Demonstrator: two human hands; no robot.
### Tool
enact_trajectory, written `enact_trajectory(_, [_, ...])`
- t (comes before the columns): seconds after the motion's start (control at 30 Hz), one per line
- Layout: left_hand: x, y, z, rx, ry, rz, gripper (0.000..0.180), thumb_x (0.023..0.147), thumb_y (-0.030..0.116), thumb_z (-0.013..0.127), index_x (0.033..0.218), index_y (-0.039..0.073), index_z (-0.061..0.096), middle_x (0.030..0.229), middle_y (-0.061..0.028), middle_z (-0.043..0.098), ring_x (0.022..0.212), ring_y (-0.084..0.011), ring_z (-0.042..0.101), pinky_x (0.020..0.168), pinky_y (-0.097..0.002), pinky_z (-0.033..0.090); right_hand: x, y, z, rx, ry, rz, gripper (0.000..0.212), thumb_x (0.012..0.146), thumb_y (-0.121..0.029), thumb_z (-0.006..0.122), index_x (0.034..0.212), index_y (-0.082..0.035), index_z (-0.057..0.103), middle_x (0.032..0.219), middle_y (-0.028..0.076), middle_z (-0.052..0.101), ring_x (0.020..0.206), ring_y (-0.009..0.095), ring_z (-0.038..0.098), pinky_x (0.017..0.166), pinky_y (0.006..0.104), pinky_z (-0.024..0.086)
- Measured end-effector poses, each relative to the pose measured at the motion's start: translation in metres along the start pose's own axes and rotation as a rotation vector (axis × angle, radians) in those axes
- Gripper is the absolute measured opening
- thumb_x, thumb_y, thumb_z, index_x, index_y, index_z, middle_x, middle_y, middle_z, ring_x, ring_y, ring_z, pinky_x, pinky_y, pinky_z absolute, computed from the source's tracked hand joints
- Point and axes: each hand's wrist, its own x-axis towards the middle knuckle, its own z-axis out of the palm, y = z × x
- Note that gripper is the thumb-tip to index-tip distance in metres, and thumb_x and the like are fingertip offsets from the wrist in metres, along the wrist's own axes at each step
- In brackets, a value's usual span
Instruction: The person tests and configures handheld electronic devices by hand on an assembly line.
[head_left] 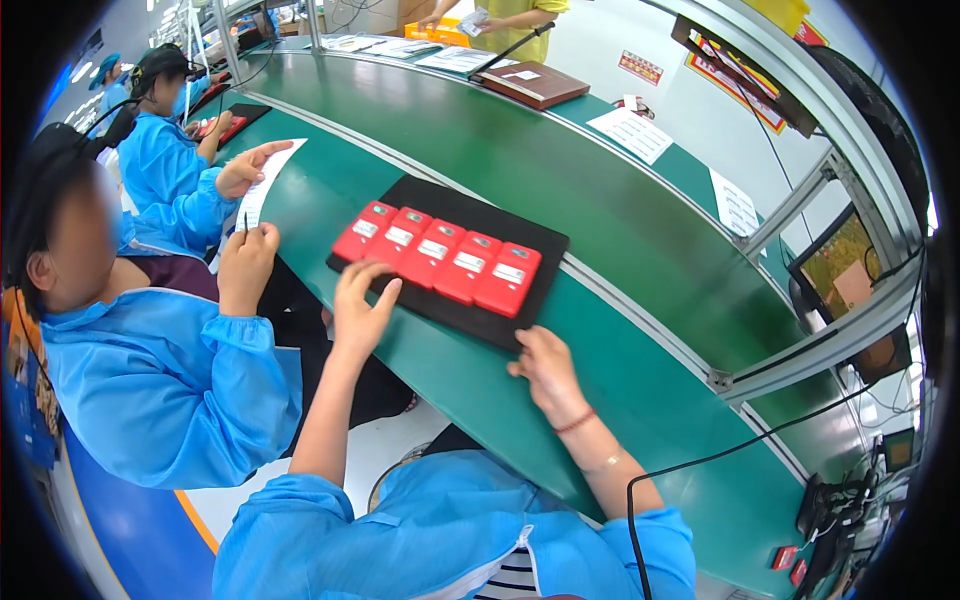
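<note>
Head view: left fingers (358,273) hide some black mat (480,217); right fingers (535,344), contact unclear.

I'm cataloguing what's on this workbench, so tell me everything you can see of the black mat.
The black mat is a thin, flat, roughly rectangular sheet, dark and matte, perhaps rubber or foam. It lies at a slant on the green worktop. Five red boxes in a row cover much of it. The left hand is by its near edge and the right hand at its near right corner; whether either touches it is unclear.
</note>
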Motion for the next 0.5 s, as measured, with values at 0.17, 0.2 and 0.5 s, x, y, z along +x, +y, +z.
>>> enact_trajectory(0.17, [-0.023, 0.032, 0.012, 0.084, -0.403, 0.131, 0.069, 0.064, 0.025, 0.088, 0.126, 0.01, 0.061, 0.144, -0.0215, 0.041, 0.133, -0.0384, 0.04, 0.11, -0.0453, 0.036, -0.112, 0.0, -0.105, -0.034, 0.176, 0.001, 0.012, 0.093, -0.01, 0.059, 0.1, -0.001, 0.055, 0.067, -0.004, 0.04, 0.047, 0.007, 0.036, 0.047, 0.0307, 0.049])
enact_trajectory(0.2, [-0.031, 0.042, 0.018, 0.038, -0.445, 0.196, 0.069, 0.062, 0.03, 0.088, 0.123, 0.011, 0.063, 0.142, -0.0228, 0.042, 0.131, -0.0403, 0.04, 0.108, -0.048, 0.037, -0.137, 0.004, -0.122, -0.021, 0.236, 0.003, 0.01, 0.093, -0.008, 0.058, 0.099, -0.001, 0.055, 0.069, -0.003, 0.041, 0.047, 0.007, 0.037, 0.047, 0.0307, 0.05])
enact_trajectory(0.5, [-0.06, 0.141, 0.086, -0.36, -0.599, 0.355, 0.045, 0.07, 0.021, 0.082, 0.109, 0.004, 0.069, 0.111, -0.0175, 0.066, 0.095, -0.0308, 0.067, 0.082, -0.0378, 0.055, -0.24, 0.0, -0.222, -0.037, 0.848, -0.35, 0.01, 0.095, -0.01, 0.053, 0.09, -0.004, 0.058, 0.07, -0.002, 0.051, 0.049, 0.006, 0.039, 0.043, 0.0266, 0.041])
